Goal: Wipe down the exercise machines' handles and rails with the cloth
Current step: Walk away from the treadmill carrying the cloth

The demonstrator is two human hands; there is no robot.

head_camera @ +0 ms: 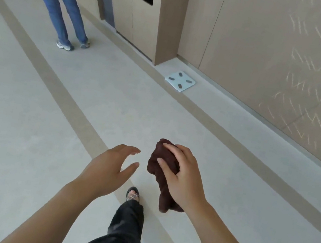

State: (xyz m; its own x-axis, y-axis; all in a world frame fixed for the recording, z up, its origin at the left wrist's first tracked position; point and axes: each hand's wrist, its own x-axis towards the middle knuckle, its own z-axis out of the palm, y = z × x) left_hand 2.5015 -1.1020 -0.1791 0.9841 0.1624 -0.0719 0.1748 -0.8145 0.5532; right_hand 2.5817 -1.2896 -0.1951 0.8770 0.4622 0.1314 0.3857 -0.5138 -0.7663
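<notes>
A dark brown cloth (162, 163) is bunched in my right hand (182, 175), held in the air over the floor at lower centre; its loose end hangs below my wrist. My left hand (110, 166) hovers just left of the cloth with fingers spread and curved, a small gap apart from it, holding nothing. No exercise machine, handle or rail is in view. My own leg in dark trousers and a sandalled foot (133, 195) show below the hands.
A person in blue jeans (62, 5) stands at the upper left. Beige waste bins in a cabinet (140, 6) line the back wall. A white bathroom scale (180, 80) lies on the floor by the wood-panelled wall (281, 56). Pale floor with tan stripes (60, 86).
</notes>
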